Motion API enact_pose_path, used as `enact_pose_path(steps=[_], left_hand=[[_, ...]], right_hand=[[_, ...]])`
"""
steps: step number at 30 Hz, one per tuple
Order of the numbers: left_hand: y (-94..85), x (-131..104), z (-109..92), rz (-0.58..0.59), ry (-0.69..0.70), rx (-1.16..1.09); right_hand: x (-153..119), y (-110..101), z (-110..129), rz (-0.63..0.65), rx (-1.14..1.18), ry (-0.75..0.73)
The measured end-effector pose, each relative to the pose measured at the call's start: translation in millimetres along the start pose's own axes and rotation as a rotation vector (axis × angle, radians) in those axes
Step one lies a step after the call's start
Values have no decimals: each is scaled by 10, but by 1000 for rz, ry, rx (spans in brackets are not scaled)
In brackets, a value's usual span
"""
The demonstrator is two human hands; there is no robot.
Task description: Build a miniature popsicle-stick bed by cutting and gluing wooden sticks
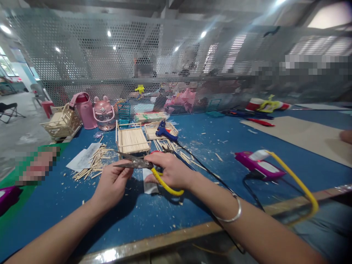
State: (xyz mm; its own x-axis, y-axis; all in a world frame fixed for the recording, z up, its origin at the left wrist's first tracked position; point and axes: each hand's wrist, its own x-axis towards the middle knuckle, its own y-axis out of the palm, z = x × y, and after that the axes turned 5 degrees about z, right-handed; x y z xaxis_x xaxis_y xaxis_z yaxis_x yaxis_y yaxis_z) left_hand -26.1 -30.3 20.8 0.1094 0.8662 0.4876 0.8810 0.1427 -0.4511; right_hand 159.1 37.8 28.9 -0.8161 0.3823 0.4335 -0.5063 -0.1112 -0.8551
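Note:
My right hand (172, 170) is closed around the yellow handles of a pair of scissors (139, 164), whose dark blades point left and stand apart. Close to the blades, my left hand (112, 183) is pinched, thumb against fingers; whatever is between them is too small to make out. Behind the scissors stands a little bed-like frame of thin wooden sticks (133, 140). Next to it, a blue glue gun (166, 132) rests on a second stick piece (150, 131). Loose sticks (95, 163) lie heaped beyond my left hand, partly on white paper (79, 159).
A purple power strip (260, 167) with a yellow cable (299, 179) lies at right. A pink bottle (86, 112), a bear-eared jug (104, 119) and another stick model (62, 123) stand at back left. A perforated metal screen (96, 69) closes off the table's far side.

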Motion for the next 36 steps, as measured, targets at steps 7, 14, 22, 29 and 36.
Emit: enact_pose_path(steps=[7, 14, 22, 29, 36], left_hand=[[6, -14, 21, 18, -26, -13], [23, -30, 9, 76, -89, -10], [-24, 15, 17, 25, -47, -91], [-22, 10, 26, 60, -43, -9], [-21, 16, 37, 57, 14, 51]], right_hand=[[-6, -25, -44, 29, 49, -13], [23, 12, -39, 39, 139, 16], [33, 20, -45, -38, 164, 158], [33, 39, 11, -13, 92, 77], [29, 26, 29, -1, 91, 93]])
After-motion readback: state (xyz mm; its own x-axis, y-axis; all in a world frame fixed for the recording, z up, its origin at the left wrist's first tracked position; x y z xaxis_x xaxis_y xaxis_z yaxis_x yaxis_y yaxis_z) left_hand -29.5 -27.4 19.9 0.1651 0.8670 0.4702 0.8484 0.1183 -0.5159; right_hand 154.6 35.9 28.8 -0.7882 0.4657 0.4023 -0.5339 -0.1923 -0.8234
